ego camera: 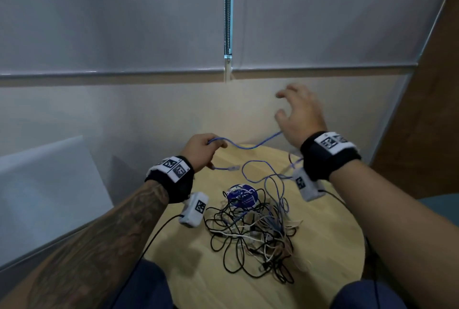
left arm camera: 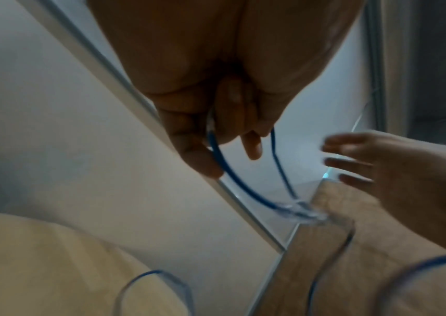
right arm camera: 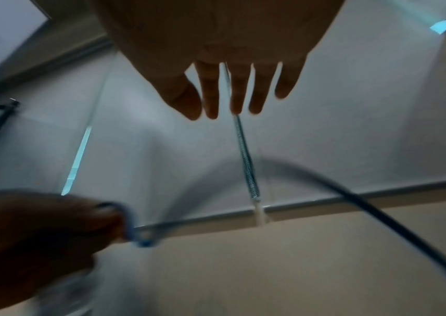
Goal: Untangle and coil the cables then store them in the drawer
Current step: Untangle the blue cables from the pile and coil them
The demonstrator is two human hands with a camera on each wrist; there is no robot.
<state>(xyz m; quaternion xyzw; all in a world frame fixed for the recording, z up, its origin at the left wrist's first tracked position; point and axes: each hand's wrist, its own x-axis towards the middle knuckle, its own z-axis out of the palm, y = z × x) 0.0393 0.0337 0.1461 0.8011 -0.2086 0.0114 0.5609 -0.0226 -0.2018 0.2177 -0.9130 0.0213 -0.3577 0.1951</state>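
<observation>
Round table [ego camera: 330, 254] of pale wood grain, set close against a light wall. Near its middle, a loose tangle of cables [ego camera: 250, 231]: mostly black strands, some white, a few blue, looped over and under each other. At the far edge of the tangle, a round blue disc [ego camera: 242, 197] with white print, partly crossed by black strands. From the tangle's far right side, a blue cable [ego camera: 250, 168] rising off the tabletop in a loop toward the far rim

Two hands, one cable tangle, one round table.
One blue cable [ego camera: 250, 146] lifted; one tangled heap [ego camera: 253, 229]; one round blue disc [ego camera: 242, 195]; two wrist cameras.
</observation>
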